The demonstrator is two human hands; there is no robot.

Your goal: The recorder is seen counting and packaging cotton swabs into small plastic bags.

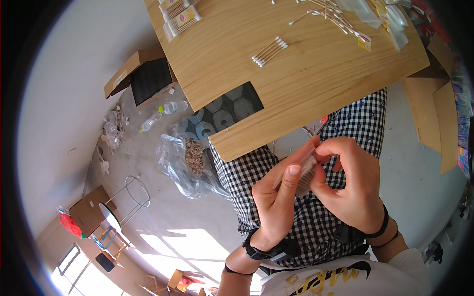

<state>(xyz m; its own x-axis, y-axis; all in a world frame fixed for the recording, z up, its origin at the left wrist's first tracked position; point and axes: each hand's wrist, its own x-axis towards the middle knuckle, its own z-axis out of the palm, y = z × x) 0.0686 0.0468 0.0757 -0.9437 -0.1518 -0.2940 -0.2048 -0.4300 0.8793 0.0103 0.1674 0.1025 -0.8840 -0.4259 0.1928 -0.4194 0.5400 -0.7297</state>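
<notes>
Above my lap, my left hand [279, 192] is closed on a small clear packet of cotton swabs [307, 173], its thumb lying across the front. My right hand [349, 185] pinches the upper edge of the same packet between thumb and fingers. White swab tips show through the plastic, though the fingers hide part of it. On the wooden table [222, 64] lies a short row of cotton swabs [270, 51]. Loose swabs [335, 19] are scattered farther right, beside a small yellow card [364, 42].
Filled swab packets [180, 17] sit at the table's far left, and clear plastic bags [390, 19] at its far right. Cardboard boxes [424, 113] stand right of the table. On the floor at left are plastic bottles [173, 107] and a clear bag [177, 167] with brown bits.
</notes>
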